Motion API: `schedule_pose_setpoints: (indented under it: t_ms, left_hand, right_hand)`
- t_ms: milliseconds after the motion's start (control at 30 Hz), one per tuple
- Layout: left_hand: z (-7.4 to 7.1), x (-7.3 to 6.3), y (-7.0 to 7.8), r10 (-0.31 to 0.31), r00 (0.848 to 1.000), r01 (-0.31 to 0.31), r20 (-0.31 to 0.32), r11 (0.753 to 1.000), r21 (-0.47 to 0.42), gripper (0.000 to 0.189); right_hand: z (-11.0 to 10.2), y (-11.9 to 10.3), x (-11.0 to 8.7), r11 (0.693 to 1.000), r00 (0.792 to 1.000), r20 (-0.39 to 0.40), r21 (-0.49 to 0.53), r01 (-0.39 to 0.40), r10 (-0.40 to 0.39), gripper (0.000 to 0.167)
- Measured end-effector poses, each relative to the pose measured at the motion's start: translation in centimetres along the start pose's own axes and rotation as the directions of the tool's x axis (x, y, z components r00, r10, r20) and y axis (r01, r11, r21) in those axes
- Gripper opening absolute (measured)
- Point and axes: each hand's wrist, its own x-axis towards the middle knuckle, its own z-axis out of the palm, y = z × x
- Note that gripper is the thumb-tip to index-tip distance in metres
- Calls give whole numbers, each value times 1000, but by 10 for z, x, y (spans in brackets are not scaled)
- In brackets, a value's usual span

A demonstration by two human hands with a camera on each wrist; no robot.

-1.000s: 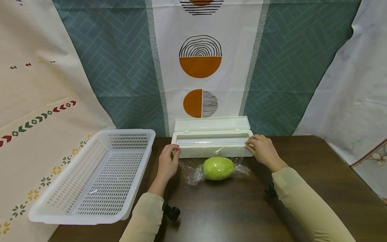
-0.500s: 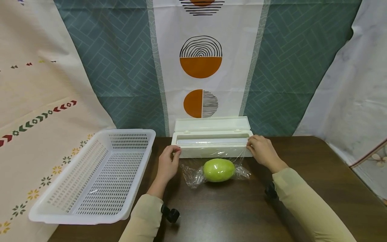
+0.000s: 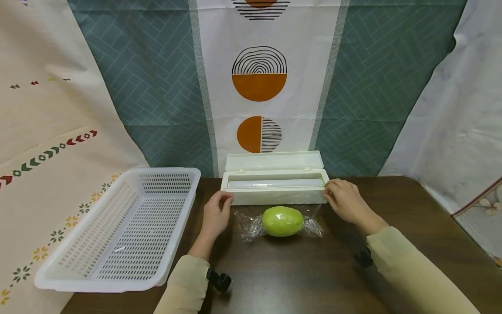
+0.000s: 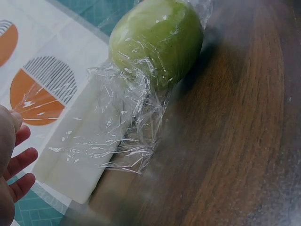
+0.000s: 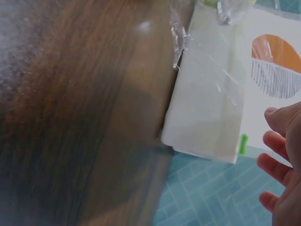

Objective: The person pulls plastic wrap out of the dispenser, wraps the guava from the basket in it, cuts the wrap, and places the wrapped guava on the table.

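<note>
A green oval fruit [image 3: 283, 221], wrapped in cling film [image 4: 131, 117] with crumpled ends, lies on the table before a white cling film dispenser [image 3: 274, 196]. The dispenser's lid [image 3: 274, 161] is raised, and the film roll [image 3: 274, 183] shows inside. At its left front corner my left hand [image 3: 217, 213] pinches the film's edge between thumb and forefinger; sheer film stretches from there in the left wrist view. My right hand [image 3: 345, 198] is at the right end, fingertips by a small green slider [image 5: 243, 144]. Thumb and fingers stand apart in the right wrist view.
A white perforated plastic basket [image 3: 166, 261] stands to the left, a small white scrap inside. Patterned cloth [image 3: 168, 87] hangs close behind the dispenser. The dark wooden table [image 3: 294, 274] extends toward me, with its right edge beyond my right arm.
My right hand has let go of the film and shifted slightly right, to the green slider. The film it stretched has dropped toward the fruit, which sits slightly nearer me. My left hand has barely moved.
</note>
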Motion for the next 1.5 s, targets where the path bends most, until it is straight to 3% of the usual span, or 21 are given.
schedule_pose_setpoints:
  t_ms: [233,500,667,1267,1367,1500]
  left_hand:
    - [-1,-4,-1,-41,999,42,18,999,-23,6]
    - [-5,-9,0,-68,998,67,0,997,-42,5]
    - [-9,-15,2,-98,995,99,20,993,-64,5]
    - [-26,-43,8,-175,980,187,89,970,-153,6]
    - [-30,-49,11,-171,980,187,104,967,-171,5]
    - [-39,-58,27,-158,983,173,95,971,-168,3]
  right_hand:
    - [-13,-9,-9,999,999,19,34,31,-32,4]
    - [-23,-17,-18,997,998,62,75,19,-24,6]
    - [-26,-20,-26,996,997,75,93,6,-13,7]
    - [-40,-38,-57,990,999,42,141,19,-25,17]
    - [-43,-40,-62,988,998,54,153,14,-23,18]
    - [-46,-44,-68,985,997,66,169,17,-29,21]
